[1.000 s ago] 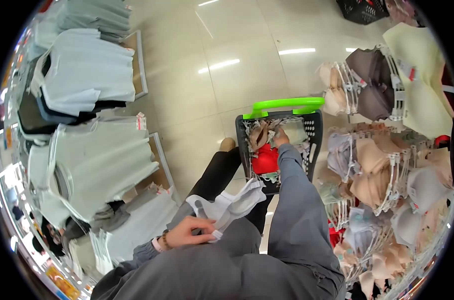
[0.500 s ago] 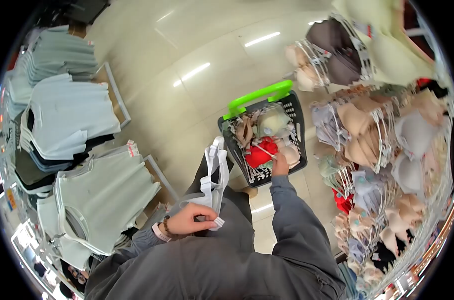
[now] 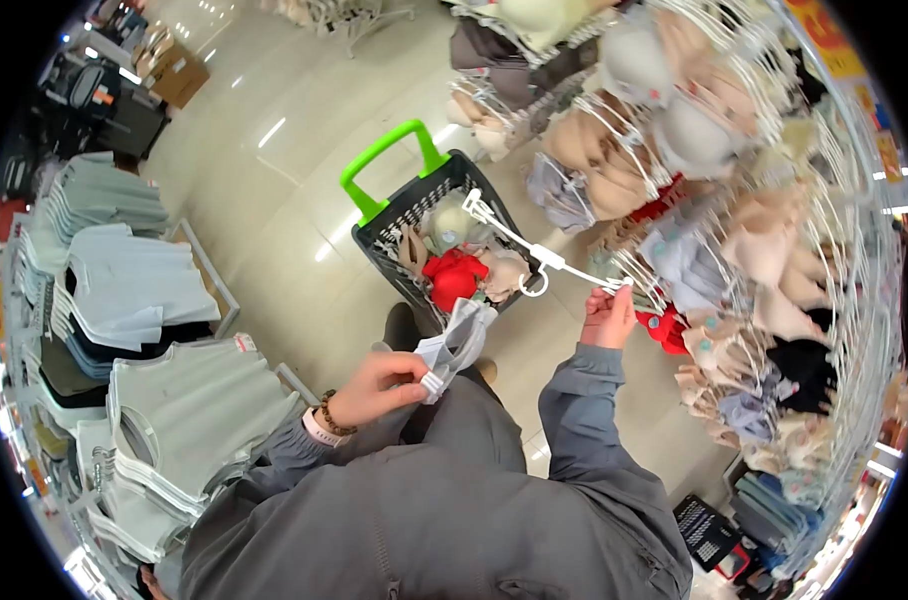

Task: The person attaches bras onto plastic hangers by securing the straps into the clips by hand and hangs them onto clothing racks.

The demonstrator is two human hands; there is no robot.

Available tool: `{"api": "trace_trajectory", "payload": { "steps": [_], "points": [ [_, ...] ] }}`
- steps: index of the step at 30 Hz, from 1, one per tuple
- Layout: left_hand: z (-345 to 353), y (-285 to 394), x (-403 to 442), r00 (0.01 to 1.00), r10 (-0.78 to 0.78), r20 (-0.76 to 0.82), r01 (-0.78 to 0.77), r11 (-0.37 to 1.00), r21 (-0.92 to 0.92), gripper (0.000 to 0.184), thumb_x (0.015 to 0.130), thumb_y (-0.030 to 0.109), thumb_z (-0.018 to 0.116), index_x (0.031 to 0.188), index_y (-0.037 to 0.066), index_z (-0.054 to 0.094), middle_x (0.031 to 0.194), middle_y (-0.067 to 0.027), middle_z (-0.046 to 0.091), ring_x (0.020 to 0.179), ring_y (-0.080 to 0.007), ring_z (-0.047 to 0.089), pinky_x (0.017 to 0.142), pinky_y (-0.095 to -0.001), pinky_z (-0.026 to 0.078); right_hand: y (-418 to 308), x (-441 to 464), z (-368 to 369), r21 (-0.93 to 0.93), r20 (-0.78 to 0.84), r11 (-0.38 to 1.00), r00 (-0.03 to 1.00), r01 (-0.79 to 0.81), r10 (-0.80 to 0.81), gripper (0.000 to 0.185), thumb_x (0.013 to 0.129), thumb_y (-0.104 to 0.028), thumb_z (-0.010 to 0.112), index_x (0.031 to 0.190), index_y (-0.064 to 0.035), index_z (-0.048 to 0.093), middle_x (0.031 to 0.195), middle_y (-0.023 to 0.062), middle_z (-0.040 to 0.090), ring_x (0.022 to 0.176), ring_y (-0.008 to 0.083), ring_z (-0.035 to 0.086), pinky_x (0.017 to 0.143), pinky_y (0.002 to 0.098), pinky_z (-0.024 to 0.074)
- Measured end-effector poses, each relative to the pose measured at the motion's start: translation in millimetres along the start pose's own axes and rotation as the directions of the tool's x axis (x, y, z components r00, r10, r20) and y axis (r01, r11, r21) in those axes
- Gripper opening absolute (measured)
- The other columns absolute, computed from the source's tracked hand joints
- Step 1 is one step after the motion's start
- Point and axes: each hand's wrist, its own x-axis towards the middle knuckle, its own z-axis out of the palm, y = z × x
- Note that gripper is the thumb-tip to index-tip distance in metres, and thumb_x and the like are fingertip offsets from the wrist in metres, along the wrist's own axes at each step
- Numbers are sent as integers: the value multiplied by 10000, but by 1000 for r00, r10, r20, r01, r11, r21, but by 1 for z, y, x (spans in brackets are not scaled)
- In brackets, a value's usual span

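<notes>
Basket (image 3: 369, 243), dark perforated plastic, curved green handle (image 3: 389, 150), on glossy floor (image 3: 284, 215) between hanging shirts (image 3: 144, 285) and moulded bras (image 3: 589, 165) | red bra (image 3: 456, 280) inside | left hand (image 3: 376, 388) pinches pale, crumpled bra (image 3: 464, 338) | right hand (image 3: 607, 318) pinches white hooked hanger (image 3: 546, 257), its slim length partly covering the basket.

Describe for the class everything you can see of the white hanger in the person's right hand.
The white hanger looks like plastic: a slim bar with a thicker middle, a curved hook and a clip-like piece at its far end. The right hand pinches the near end, partly hiding it. The bar slants across the view, its far end over the basket; whether they touch is unclear. No garment appears to hang from it.
</notes>
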Motion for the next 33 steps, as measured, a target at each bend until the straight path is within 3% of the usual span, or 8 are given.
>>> {"api": "trace_trajectory", "payload": {
  "steps": [6, 8, 10, 18, 21, 27, 28, 33],
  "points": [
    [64, -8, 13, 988, 128, 86, -127, 992, -16, 160, 888, 104, 592, 976, -29, 587, 951, -43, 605, 878, -95, 544, 777, -244, 430, -90, -53, -58, 60, -18, 985, 987, 161, -160, 234, 978, -262, 494, 954, -42, 568, 759, 72, 649, 623, 120, 592, 556, 235, 482],
    [85, -5, 16, 976, 196, 93, -190, 979, -72, 175, 867, 113, 587, 939, -46, 598, 881, -92, 608, 858, -189, 615, 870, -359, 484, -109, -72, -71, 70, 3, 975, 977, 211, -212, 230, 981, -251, 486, 948, -37, 563, 757, 72, 646, 623, 118, 590, 558, 233, 480],
    [101, -2, 14, 970, 208, 124, -200, 977, -72, 173, 856, 109, 585, 928, -47, 599, 872, -95, 604, 855, -201, 618, 879, -376, 484, -120, -86, -87, 99, -24, 963, 968, 252, -250, 226, 981, -229, 484, 985, -17, 563, 773, 84, 646, 632, 124, 596, 568, 236, 484],
    [125, 3, 18, 937, 199, 286, -217, 975, 34, 135, 830, 74, 562, 876, -47, 601, 828, -100, 595, 797, -201, 607, 863, -394, 494, -163, -161, -90, -203, 60, 847, 869, 492, -490, 257, 949, -190, 544, 1017, 57, 570, 853, 135, 658, 673, 163, 625, 633, 273, 506],
    [128, 9, 23, 922, 192, 336, -226, 972, 65, 126, 827, 56, 547, 873, -48, 602, 827, -103, 595, 795, -196, 602, 861, -390, 493, -172, -183, -78, -280, 154, 763, 811, 583, -564, 166, 893, -26, 550, 1025, 65, 593, 843, 131, 655, 740, 177, 653, 683, 286, 540],
    [132, 18, 36, 846, 168, 505, -216, 976, 37, 128, 857, 43, 555, 936, -50, 595, 903, -92, 588, 858, -174, 584, 855, -330, 460, -184, -201, -70, -326, 221, 800, 863, 505, -454, 229, 828, 113, 520, 1036, 64, 600, 923, 135, 641, 820, 198, 663, 709, 281, 548],
    [130, 20, 39, 804, 166, 571, -214, 977, 18, 144, 881, 27, 558, 997, -55, 586, 971, -76, 579, 914, -150, 567, 835, -277, 437, -183, -202, -68, -323, 213, 797, 860, 510, -464, 229, 828, 113, 520, 1036, 64, 600, 923, 135, 641, 820, 198, 663, 709, 281, 548],
    [125, 28, 44, 800, 186, 571, -252, 967, 39, 151, 883, 40, 561, 993, -60, 589, 970, -82, 580, 912, -162, 572, 837, -283, 438, -179, -200, -65, -219, 309, 823, 838, 524, -450, 161, 871, 70, 507, 979, 50, 624, 983, 127, 617, 891, 174, 614, 806, 293, 498]
  ]
}}
